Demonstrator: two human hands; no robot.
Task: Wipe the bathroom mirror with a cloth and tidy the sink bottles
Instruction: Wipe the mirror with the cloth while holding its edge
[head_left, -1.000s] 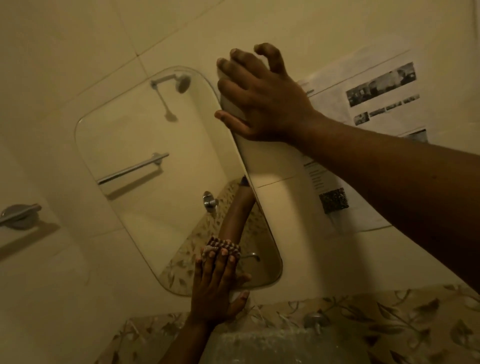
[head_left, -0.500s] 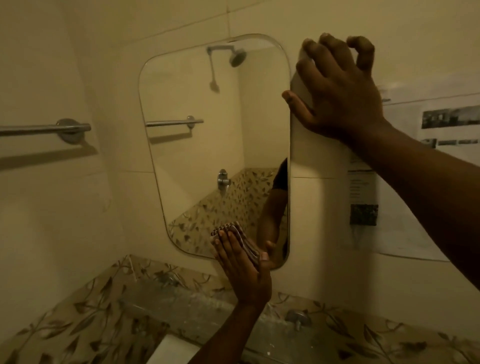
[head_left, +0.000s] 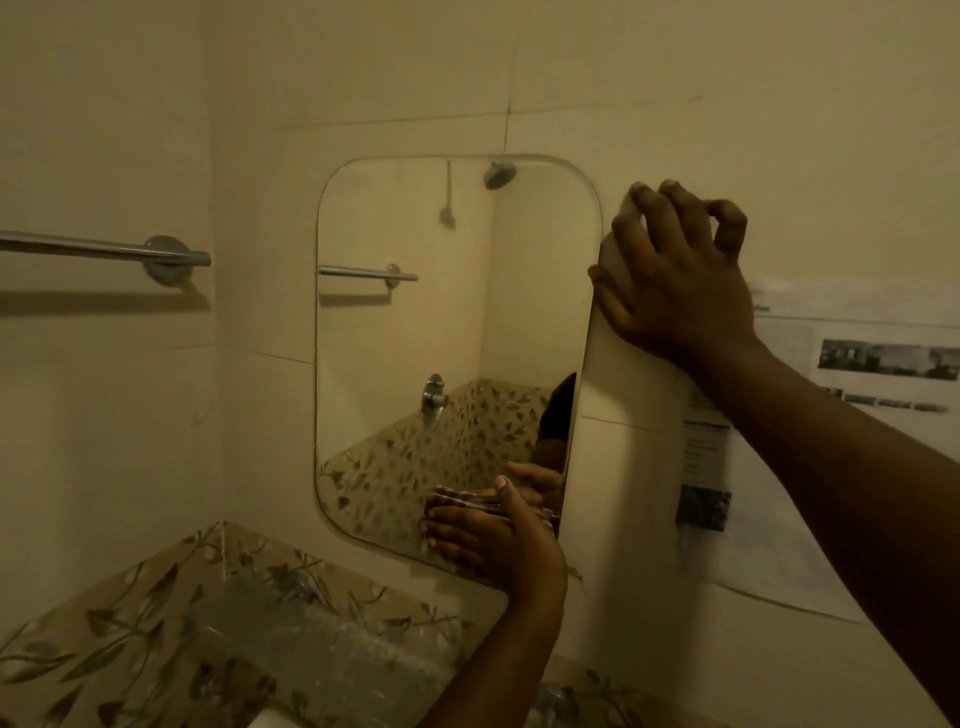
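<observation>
head view. my left hand (head_left: 498, 545) lies flat against the lower right corner of the mirror (head_left: 441, 322), palm to the glass, fingers pointing left and spread a little. a striped cloth (head_left: 467, 501) is pressed between that hand and the glass; only its top edge shows above the fingers, and its reflection merges with it. the hand is not curled round the cloth, just flat on it.

my right hand (head_left: 675, 280) is up and to the right of the left one, well apart from it. it grips the mirror's right edge near the top corner: thumb on the front edge, fingers bent over the side and resting on the wall tile. the mirror looks angled off the wall on that side, with its pale side face showing below the right hand.

right of the right forearm, a printed paper sheet (head_left: 857, 395) is stuck on the wall, with dark photo blocks on it. text too blurred to read.

left of both hands, well apart, a chrome towel rail (head_left: 104, 252) on the side wall.

below the left hand, a leaf-patterned tile band (head_left: 156, 623) runs along the wall base. a pale object at the bottom edge; cannot tell what it is. no bottles visible in frame.

the glass reflects a shower head, a second rail and a wall tap.
</observation>
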